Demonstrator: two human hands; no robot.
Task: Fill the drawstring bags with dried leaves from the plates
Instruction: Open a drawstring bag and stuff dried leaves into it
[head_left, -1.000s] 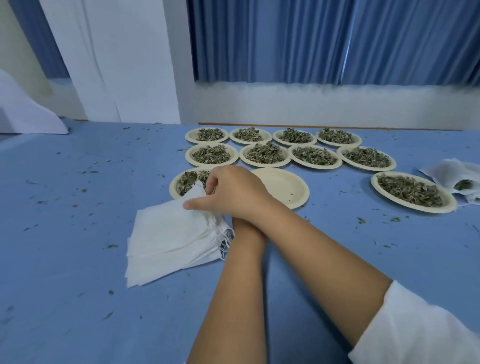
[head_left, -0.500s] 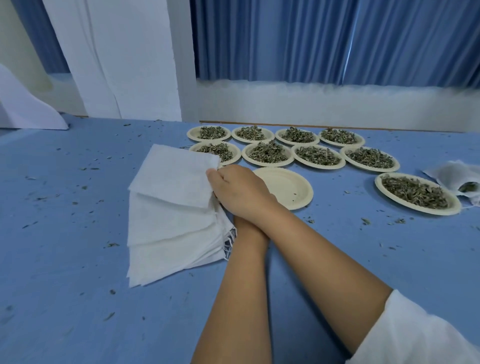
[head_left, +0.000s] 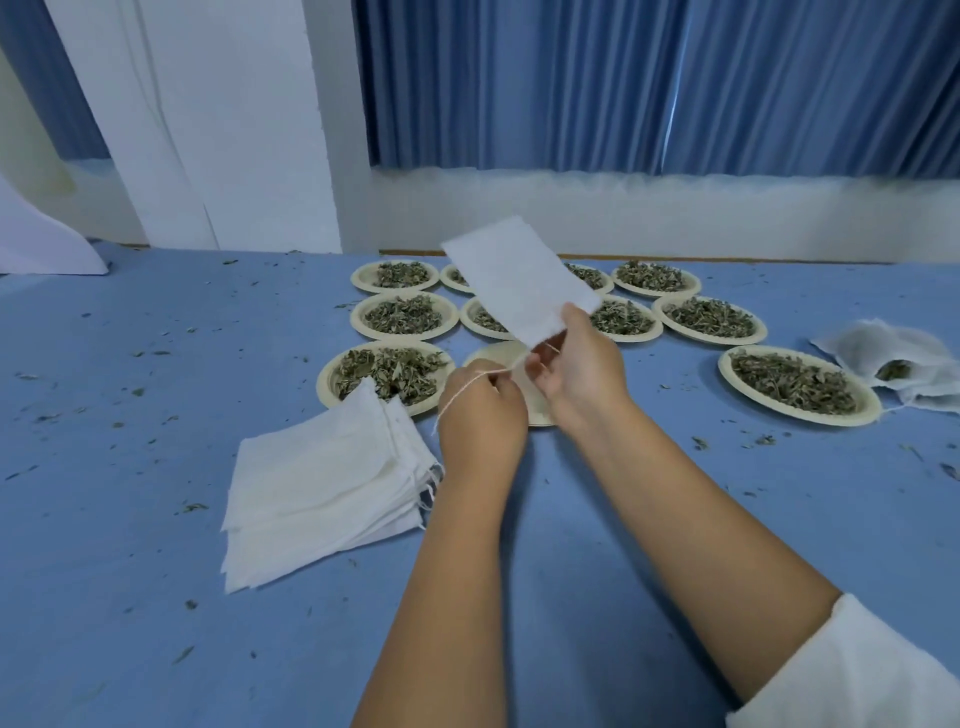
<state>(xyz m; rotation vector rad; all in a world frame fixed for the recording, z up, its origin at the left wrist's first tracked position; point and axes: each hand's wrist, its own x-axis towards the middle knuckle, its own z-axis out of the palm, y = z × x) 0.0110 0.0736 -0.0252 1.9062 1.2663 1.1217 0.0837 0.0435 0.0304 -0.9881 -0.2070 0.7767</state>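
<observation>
Head view: white sleeve (head_left: 857, 675) on the right forearm at the bottom edge; both bare forearms reach forward over the blue counter (head_left: 156, 389). Left of the arms, a stack of drawstring bags (head_left: 322, 493) lies flat on the counter, white and empty-looking, fanned, with strings at its right edge.

The left hand (head_left: 480, 410) has its fingers curled, pinching a thin drawstring (head_left: 498, 370) that runs taut up to the held bag, the loose end trailing down past the knuckles. The right hand (head_left: 576, 364) pinches the lower edge of the held bag (head_left: 519, 286), thumb on top. This bag is in the air above the plates, tilted up and to the left. It is flat, rectangular, white and looks unfilled, though its mouth is hidden by the fingers.

Under the hands, an empty plate (head_left: 496, 353) is mostly covered. Just left of it, a near plate (head_left: 324, 384) is heaped with dried leaves (head_left: 392, 371). Well to the right, another plate (head_left: 726, 366) holds leaves.

At the far right edge is a crumpled white pile, probably filled bags (head_left: 883, 343), one gaping with leaves showing inside.

Behind, two rows of back plates (head_left: 711, 340) all carry leaves, some hidden by the held bag. Leaf crumbs (head_left: 192, 506) are scattered over the counter. Blue curtain (head_left: 623, 78) at the back.
</observation>
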